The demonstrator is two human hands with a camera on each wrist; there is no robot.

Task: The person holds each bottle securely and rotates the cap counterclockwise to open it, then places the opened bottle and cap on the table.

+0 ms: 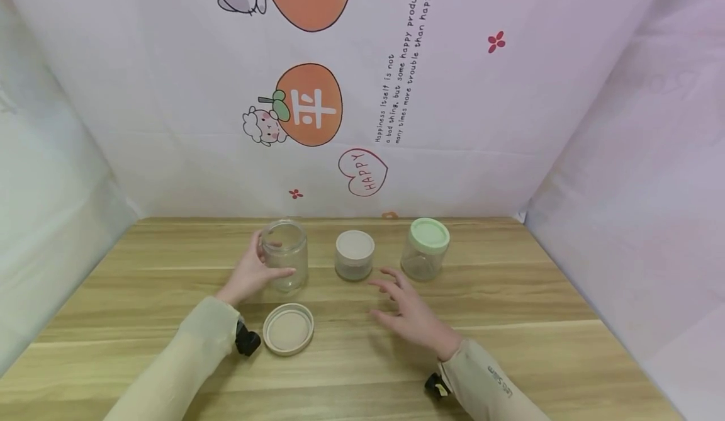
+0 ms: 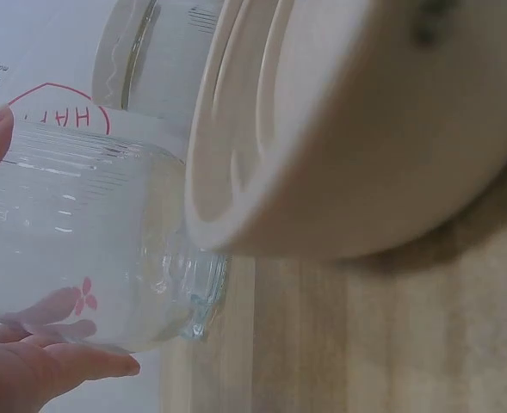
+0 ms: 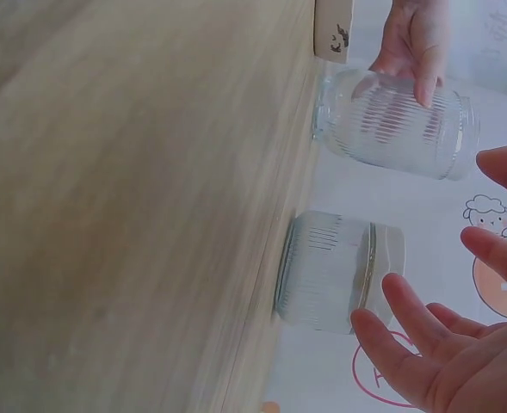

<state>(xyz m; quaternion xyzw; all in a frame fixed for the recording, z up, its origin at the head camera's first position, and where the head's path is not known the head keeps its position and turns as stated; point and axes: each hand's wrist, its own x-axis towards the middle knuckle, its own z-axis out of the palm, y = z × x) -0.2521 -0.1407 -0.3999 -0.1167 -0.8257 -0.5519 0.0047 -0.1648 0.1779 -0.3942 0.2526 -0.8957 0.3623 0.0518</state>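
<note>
My left hand (image 1: 252, 276) holds a tall, lidless glass jar (image 1: 290, 258) upright on the table, thumb on its near side and fingers behind it. In the left wrist view the clear ribbed wall of this jar (image 2: 72, 215) sits between thumb and fingers. A beige lid (image 1: 288, 329) lies in front of the jar, inner side up. My right hand (image 1: 415, 316) hovers with spread, relaxed fingers, holding nothing. Nearest to it stands a short jar with a white lid (image 1: 355, 245), which its fingertips overlap in the right wrist view.
A glass jar with a light green lid (image 1: 429, 236) stands at the right of the row, beyond the right hand. All of it rests on a wood-grain table (image 1: 351, 370). A white printed cloth (image 1: 442, 94) rises behind the table's back edge, with cloth sides left and right.
</note>
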